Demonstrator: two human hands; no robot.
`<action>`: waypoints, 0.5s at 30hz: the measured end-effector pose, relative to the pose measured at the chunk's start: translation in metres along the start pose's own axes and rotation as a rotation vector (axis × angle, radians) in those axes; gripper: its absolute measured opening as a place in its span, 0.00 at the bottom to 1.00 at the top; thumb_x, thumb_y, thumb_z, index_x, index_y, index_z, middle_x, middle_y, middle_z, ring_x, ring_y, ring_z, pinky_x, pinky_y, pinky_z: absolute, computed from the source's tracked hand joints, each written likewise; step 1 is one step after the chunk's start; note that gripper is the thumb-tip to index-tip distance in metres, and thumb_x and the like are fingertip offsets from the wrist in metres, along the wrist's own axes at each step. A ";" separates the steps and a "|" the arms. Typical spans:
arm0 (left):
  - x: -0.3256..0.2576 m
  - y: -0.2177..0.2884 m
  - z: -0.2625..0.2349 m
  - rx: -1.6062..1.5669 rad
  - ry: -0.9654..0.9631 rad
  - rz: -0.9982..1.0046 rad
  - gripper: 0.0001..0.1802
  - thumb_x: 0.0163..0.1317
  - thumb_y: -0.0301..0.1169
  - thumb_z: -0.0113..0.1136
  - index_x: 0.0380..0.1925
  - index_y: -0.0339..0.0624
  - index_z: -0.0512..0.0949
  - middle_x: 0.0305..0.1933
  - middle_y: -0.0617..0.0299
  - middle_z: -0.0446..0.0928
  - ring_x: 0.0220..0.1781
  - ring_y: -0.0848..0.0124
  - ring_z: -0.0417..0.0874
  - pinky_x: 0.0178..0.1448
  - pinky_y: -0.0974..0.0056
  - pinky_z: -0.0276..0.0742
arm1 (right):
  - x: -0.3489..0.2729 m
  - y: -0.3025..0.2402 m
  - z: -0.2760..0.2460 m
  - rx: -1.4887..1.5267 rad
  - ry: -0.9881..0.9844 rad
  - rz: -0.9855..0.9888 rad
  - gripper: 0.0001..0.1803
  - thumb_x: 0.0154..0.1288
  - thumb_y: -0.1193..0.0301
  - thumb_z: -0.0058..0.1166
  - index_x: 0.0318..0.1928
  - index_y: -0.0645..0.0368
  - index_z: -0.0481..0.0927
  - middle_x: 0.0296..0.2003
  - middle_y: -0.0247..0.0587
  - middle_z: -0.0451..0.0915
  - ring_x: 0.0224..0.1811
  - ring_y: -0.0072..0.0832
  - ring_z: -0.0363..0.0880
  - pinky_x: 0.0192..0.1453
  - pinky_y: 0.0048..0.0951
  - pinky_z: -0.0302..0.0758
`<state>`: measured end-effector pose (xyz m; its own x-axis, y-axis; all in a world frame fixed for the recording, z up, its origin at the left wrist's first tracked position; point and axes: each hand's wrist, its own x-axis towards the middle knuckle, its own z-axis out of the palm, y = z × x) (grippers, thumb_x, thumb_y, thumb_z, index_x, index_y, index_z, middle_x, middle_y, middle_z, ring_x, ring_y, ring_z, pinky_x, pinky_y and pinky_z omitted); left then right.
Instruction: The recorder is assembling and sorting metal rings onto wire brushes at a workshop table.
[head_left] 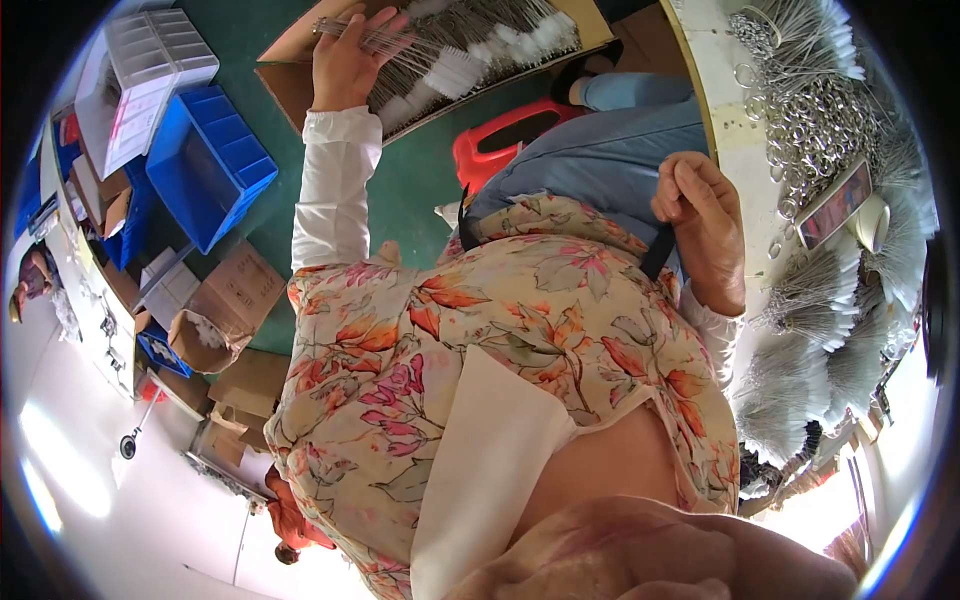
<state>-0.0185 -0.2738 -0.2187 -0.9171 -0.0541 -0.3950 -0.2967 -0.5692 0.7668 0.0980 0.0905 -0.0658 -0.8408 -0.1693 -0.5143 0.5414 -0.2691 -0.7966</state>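
Observation:
At the upper left, my left hand (pixel 352 60) is over an open cardboard box (pixel 283 62). A bunch of thin wire brushes with white bristle ends (pixel 452 72) lies across its palm, gripped under the thumb. More such brushes (pixel 545 38) fill the box below. My right hand (pixel 703 225) is curled closed beside the worktop's edge, thumb against the bent fingers. Whatever it may hold is hidden. Nearest to it on the worktop (pixel 735 110) is a heap of metal rings (pixel 820 130).
Several bundles of wire brushes (pixel 785 375) cover the worktop around a phone (pixel 835 205). A red plastic object (pixel 480 155) is on the green floor near my legs. Blue bins (pixel 205 170) and cardboard cartons (pixel 235 295) stand at left. A person in orange (pixel 295 510) is in the background.

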 end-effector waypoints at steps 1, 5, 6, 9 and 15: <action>0.002 0.001 0.000 0.003 0.002 0.000 0.12 0.69 0.28 0.39 0.49 0.32 0.63 0.52 0.42 0.71 0.57 0.49 0.73 0.58 0.39 0.71 | -0.001 0.000 -0.001 0.002 -0.002 0.001 0.10 0.67 0.69 0.47 0.38 0.65 0.76 0.21 0.30 0.69 0.23 0.16 0.63 0.30 0.19 0.62; 0.022 0.009 -0.037 0.152 -0.043 0.073 0.15 0.69 0.28 0.38 0.52 0.31 0.61 0.52 0.38 0.70 0.55 0.46 0.74 0.56 0.40 0.73 | -0.004 -0.002 -0.004 0.005 -0.009 0.027 0.10 0.67 0.69 0.48 0.38 0.64 0.77 0.22 0.29 0.69 0.24 0.16 0.63 0.30 0.19 0.63; 0.029 0.014 -0.058 0.233 -0.089 0.126 0.16 0.69 0.29 0.38 0.53 0.31 0.61 0.52 0.37 0.71 0.54 0.46 0.75 0.55 0.41 0.74 | -0.004 -0.002 -0.004 -0.010 -0.004 0.035 0.10 0.67 0.69 0.48 0.38 0.64 0.77 0.23 0.29 0.69 0.24 0.15 0.63 0.30 0.19 0.63; 0.039 0.021 -0.085 0.359 0.092 0.092 0.14 0.67 0.29 0.43 0.49 0.33 0.66 0.44 0.47 0.75 0.46 0.56 0.79 0.45 0.54 0.79 | -0.008 0.001 -0.008 -0.017 0.030 0.036 0.10 0.66 0.69 0.48 0.38 0.64 0.77 0.23 0.29 0.69 0.24 0.15 0.63 0.31 0.19 0.63; 0.045 -0.043 -0.307 0.367 0.232 -0.246 0.18 0.65 0.41 0.47 0.46 0.39 0.72 0.40 0.54 0.79 0.47 0.64 0.81 0.33 0.60 0.80 | -0.006 0.007 -0.004 -0.002 -0.043 0.061 0.10 0.66 0.69 0.48 0.39 0.64 0.77 0.23 0.29 0.69 0.25 0.15 0.63 0.31 0.19 0.62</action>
<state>0.0352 -0.5035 -0.4251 -0.7373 -0.1591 -0.6565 -0.6090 -0.2639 0.7479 0.1070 0.0929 -0.0696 -0.8055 -0.2258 -0.5479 0.5917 -0.2554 -0.7646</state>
